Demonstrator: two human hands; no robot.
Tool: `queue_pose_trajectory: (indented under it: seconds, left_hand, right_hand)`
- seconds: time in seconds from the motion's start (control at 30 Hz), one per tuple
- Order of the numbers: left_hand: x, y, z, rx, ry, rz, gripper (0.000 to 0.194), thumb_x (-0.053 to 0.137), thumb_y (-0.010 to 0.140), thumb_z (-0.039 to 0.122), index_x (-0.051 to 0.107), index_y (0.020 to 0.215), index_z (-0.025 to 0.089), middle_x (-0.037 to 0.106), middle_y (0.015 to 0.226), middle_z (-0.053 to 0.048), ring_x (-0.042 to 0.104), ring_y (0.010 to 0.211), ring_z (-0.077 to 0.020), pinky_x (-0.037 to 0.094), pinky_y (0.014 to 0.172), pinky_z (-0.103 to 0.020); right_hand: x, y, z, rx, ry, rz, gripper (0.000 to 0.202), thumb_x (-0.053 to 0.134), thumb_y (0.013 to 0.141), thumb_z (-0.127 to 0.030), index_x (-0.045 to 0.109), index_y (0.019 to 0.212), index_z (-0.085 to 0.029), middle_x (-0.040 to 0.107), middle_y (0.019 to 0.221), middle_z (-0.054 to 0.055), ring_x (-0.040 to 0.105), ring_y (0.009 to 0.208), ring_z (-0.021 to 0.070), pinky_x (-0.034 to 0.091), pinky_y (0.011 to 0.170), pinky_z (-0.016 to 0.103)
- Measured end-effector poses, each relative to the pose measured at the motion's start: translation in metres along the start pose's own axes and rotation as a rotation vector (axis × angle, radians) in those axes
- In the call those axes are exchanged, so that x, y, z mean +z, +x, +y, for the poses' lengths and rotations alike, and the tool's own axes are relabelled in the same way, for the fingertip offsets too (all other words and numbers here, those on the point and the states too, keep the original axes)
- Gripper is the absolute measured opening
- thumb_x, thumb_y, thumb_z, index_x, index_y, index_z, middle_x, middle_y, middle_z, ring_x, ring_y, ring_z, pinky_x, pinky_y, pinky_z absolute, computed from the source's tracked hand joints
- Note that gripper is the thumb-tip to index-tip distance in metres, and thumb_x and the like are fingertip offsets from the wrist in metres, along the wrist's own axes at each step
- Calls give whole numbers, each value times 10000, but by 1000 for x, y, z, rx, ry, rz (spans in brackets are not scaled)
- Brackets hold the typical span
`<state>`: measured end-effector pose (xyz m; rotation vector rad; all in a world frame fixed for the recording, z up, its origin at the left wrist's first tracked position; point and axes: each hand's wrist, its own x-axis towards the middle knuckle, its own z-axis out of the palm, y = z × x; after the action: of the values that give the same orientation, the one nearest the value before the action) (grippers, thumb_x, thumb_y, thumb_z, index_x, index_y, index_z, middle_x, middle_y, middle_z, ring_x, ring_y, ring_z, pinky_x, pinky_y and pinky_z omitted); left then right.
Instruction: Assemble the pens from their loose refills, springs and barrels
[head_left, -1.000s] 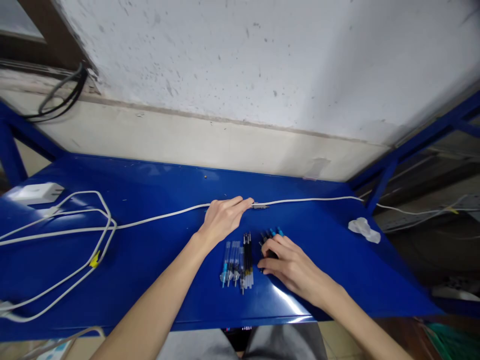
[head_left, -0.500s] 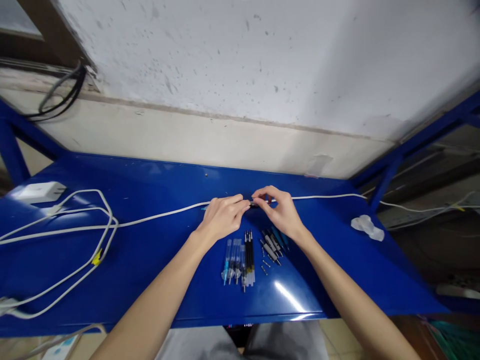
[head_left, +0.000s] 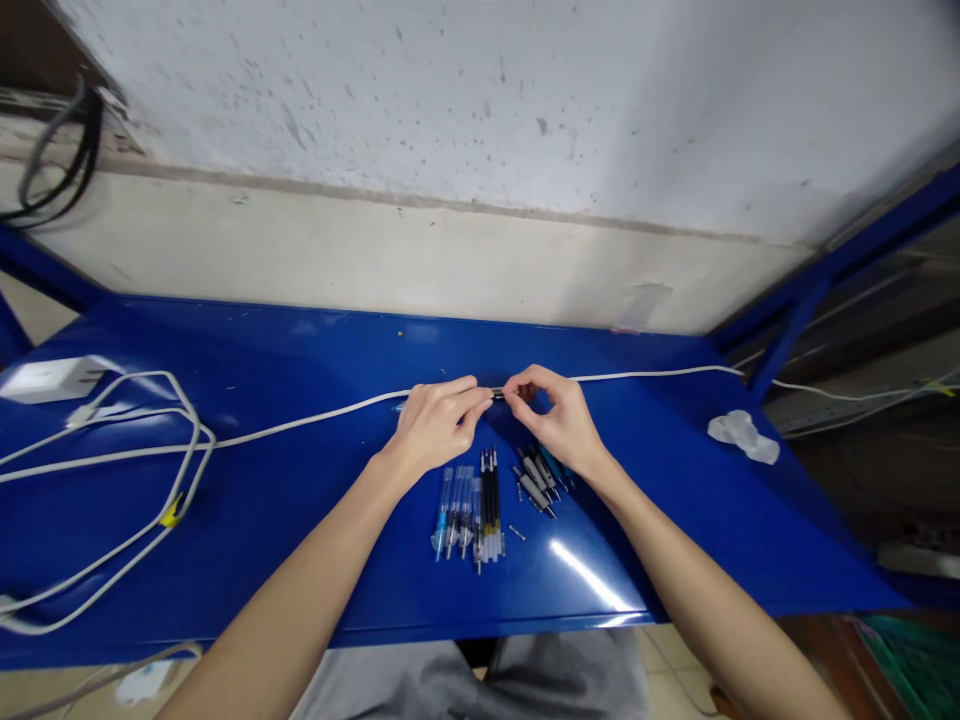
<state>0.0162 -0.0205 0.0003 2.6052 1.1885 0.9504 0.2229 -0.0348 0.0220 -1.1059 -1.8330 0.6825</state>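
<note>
My left hand is closed round a thin pen piece, whose bluish end shows past the hand's left side. Thumb and forefinger of my right hand pinch the dark tip of the same pen piece, so the two hands nearly meet. Below them on the blue table lie several clear pen barrels and several black refills, side by side. Several grey grip sections lie under my right hand, with small metallic pieces beside them.
A white cable crosses the blue table behind my hands and loops at the left near a white charger. Crumpled clear plastic lies at the right. A stained wall stands behind the table.
The camera view has shifted slightly. Both hands remain together at the pen piece, with more of its dark part showing between the fingertips.
</note>
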Motion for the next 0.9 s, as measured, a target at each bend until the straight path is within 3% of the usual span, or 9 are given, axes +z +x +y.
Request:
queue_pose_trajectory:
  seconds: [0.23, 0.43, 0.63, 0.9]
  left_hand:
    - [1, 0, 1, 4, -40, 51, 244, 506, 1031, 254, 746, 1021, 210, 720, 877, -17, 668, 725, -149, 431, 606, -268]
    - [1, 1, 2, 22, -81, 52, 253, 489, 1049, 252, 735, 1062, 196, 717, 877, -22, 665, 743, -140, 444, 643, -262]
    - [0, 2, 2, 12, -84, 78, 242, 496, 1051, 260, 729, 1074, 198, 727, 919, -27, 681, 783, -147, 451, 657, -257]
    - [-1, 3, 6, 42, -57, 33, 246, 485, 1055, 256, 723, 1070, 195, 711, 895, -22, 667, 752, -143, 436, 636, -254]
  right_hand:
    - [1, -1, -1, 8, 32, 25, 64, 642, 911, -193, 704, 898, -184, 682, 844, 14, 585, 740, 140, 470, 726, 289]
    - [3, 0, 4, 110, 195, 8, 100, 693, 905, -278, 726, 914, -184, 721, 873, 33, 634, 788, 163, 495, 763, 303]
    - [1, 1, 6, 132, 285, 83, 121, 732, 890, -311, 722, 891, -190, 715, 849, 29, 634, 775, 165, 495, 771, 317]
    - [6, 0, 5, 134, 298, 21, 145, 764, 874, -323, 722, 915, -191, 725, 848, 24, 652, 781, 158, 498, 771, 306]
